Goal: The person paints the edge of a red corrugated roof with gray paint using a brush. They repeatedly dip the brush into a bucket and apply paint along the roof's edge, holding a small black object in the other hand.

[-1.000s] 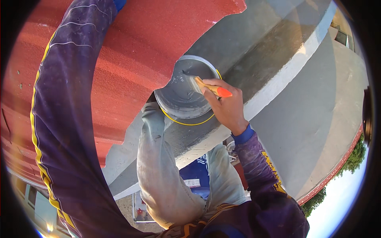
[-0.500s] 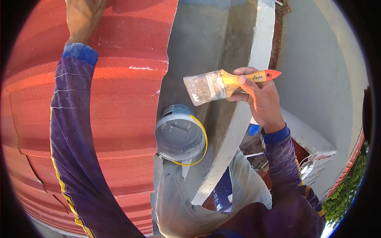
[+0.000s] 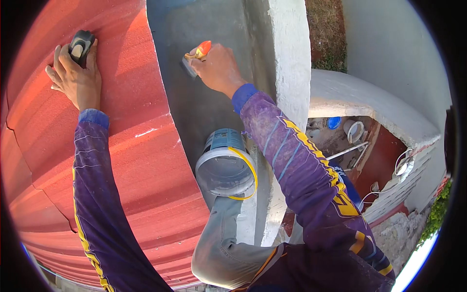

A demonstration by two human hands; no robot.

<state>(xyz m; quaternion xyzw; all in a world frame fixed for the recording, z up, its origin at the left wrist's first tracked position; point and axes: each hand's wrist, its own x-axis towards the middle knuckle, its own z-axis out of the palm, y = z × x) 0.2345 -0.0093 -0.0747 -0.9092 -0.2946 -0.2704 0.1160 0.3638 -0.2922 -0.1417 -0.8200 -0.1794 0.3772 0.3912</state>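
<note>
Paintbrush (image 3: 201, 50) over the grey channel (image 3: 185, 107) beyond the bucket (image 3: 224, 139), clamped in the right hand's (image 3: 220, 68) fingers; left hand (image 3: 80, 82) on red roofing (image 3: 134, 97) left of the bucket, fingers spread, dark object (image 3: 87, 42) between thumb and forefinger, grip unclear.

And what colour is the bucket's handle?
Yellow: the bucket handle shows best in the head view.

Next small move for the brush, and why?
Probably a short stroke along the grey channel: the right hand's grip holds the brush bristles-down over it, and the bucket stands nearer the body, clear of the brush. Whether the bristles touch yet, I can't tell.
</note>
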